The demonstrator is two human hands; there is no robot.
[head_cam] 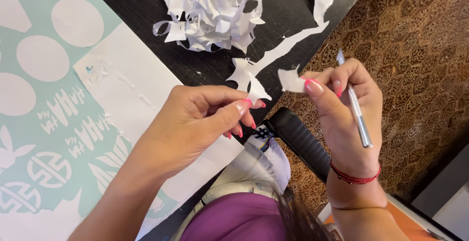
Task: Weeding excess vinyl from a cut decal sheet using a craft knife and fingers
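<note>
A dark table [288, 6] sits at the far side, and a brown floor [415, 50] with a honeycomb pattern runs down the right. On the left of the table lies a pale green sheet [29, 123] with white shapes cut into it — circles, rabbits and round knots. A white backing sheet [132, 94] lies next to it. At the far edge is a heap of crumpled white scraps [210, 13].

The left hand [195, 123] is near the middle. Its thumb and first finger are pressed together, pinching the near end of a long white strip [273, 57]. The strip runs from those fingers up and to the right, away across the table.

The right hand [342, 109] is just to the right of it. Its thumb and first finger pinch a small white scrap [290, 80], and the other fingers curl round a thin silver craft knife [356, 111]. The knife points up and away — its tip is too small to see well. The scrap sits just beside the strip, maybe touching it. Both hands are close together, with the left one nearer the strip.
</note>
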